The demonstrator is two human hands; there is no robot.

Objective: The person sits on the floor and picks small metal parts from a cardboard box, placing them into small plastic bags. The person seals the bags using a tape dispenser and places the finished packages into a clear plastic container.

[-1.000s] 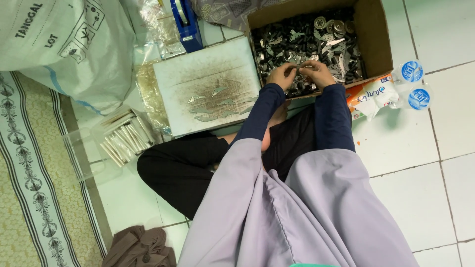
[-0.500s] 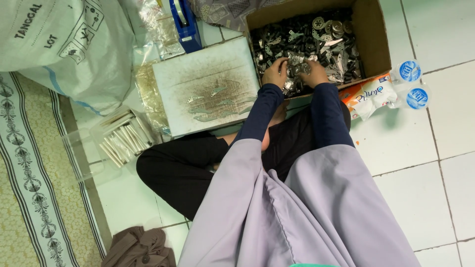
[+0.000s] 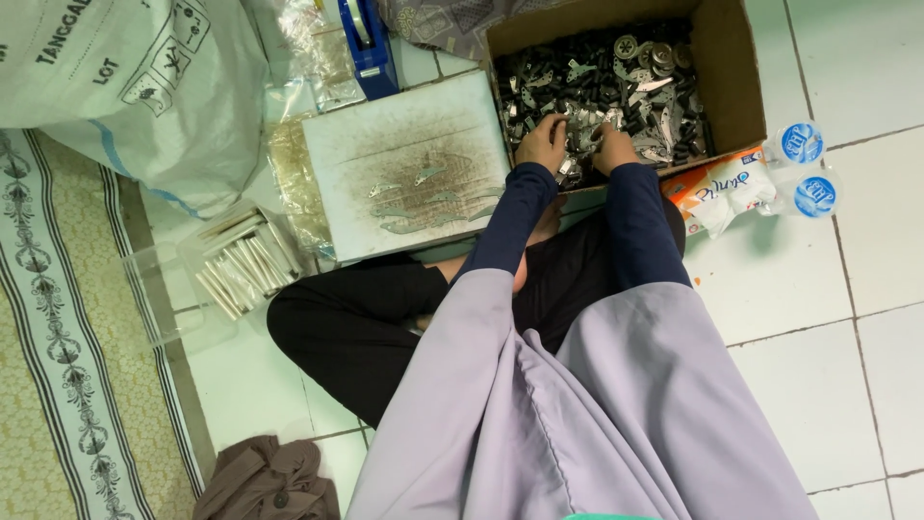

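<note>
- A white woven sack fills the upper left, lying partly on a patterned mat.
- A brown cardboard box sits ahead of the seated person, full of small metal parts, silver and dark.
- A stained white board lies just left of the box, a few flat metal pieces on it.
- A clear tray of pale sticks rests near the knee.
- An orange-and-white packet and two sealed water cups lie right of the box.
- The left hand and right hand are both down among the parts at the box's near edge, fingers curled into the pile; whether they pinch a piece I cannot tell.
</note>
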